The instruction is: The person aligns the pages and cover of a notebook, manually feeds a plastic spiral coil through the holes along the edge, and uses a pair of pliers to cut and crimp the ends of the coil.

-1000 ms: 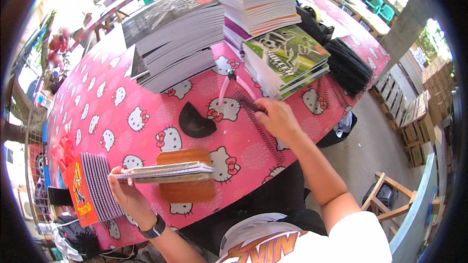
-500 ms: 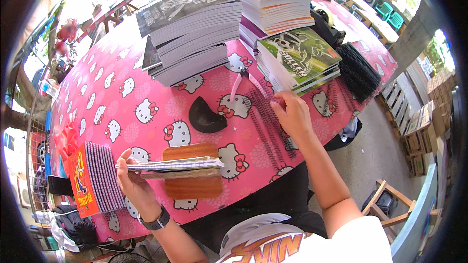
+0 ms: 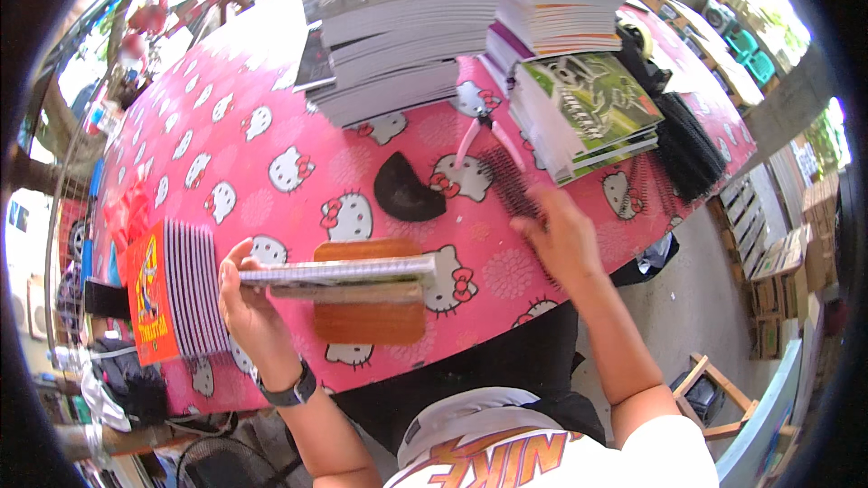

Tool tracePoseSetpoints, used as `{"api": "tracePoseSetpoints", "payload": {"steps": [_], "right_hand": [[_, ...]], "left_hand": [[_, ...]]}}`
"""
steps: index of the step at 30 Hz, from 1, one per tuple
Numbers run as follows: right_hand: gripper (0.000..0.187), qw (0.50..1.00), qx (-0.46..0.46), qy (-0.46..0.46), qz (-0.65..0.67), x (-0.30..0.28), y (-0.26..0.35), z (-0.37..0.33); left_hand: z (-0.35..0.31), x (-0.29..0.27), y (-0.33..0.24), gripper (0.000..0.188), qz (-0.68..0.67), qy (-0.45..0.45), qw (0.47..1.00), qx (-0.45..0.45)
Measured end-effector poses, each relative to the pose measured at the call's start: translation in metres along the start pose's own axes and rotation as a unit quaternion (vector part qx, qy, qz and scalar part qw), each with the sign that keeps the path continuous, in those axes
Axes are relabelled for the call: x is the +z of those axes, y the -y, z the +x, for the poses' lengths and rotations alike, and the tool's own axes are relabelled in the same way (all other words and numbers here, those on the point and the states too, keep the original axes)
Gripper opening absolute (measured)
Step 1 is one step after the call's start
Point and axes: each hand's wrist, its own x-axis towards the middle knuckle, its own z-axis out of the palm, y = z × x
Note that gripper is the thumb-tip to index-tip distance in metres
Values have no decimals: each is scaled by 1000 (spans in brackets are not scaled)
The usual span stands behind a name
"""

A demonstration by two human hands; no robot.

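Note:
My left hand [image 3: 249,307] grips the left end of a thin notebook [image 3: 353,269], held edge-on over a brown wooden stand [image 3: 371,323]. The hand hides that end of the notebook. Further right, my right hand [image 3: 570,239] has its fingers curled on a bunch of dark plastic binding coils [image 3: 508,183] and covers part of them. Beyond the coils lie pink-handled pliers [image 3: 486,131], their handles spread. A black half-round piece [image 3: 407,190] rests between the stand and the pliers.
Coil-bound notebooks with orange covers [image 3: 199,289] stand at the left. Tall stacks of dark-covered books [image 3: 398,45] and orange-edged books [image 3: 574,18] rise at the back, beside green-covered books [image 3: 588,108]. More black coils [image 3: 687,149] lie near the right edge of the pink tablecloth [image 3: 271,126].
The whole view has shifted, with the tabletop things now further right. My right hand has drawn closer to me over the coils, and fewer loose strands show. My left hand still holds the notebook.

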Motion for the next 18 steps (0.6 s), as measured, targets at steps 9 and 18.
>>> {"api": "tracePoseSetpoints", "payload": {"steps": [9,18], "right_hand": [[25,921,-72,169,342,-42,72,-11],[24,923,-248,83,284,-44,77,3]], "left_hand": [[-15,22,-27,49,224,-80,947,213],[-58,106,-17,37,541,214,758,295]]}}
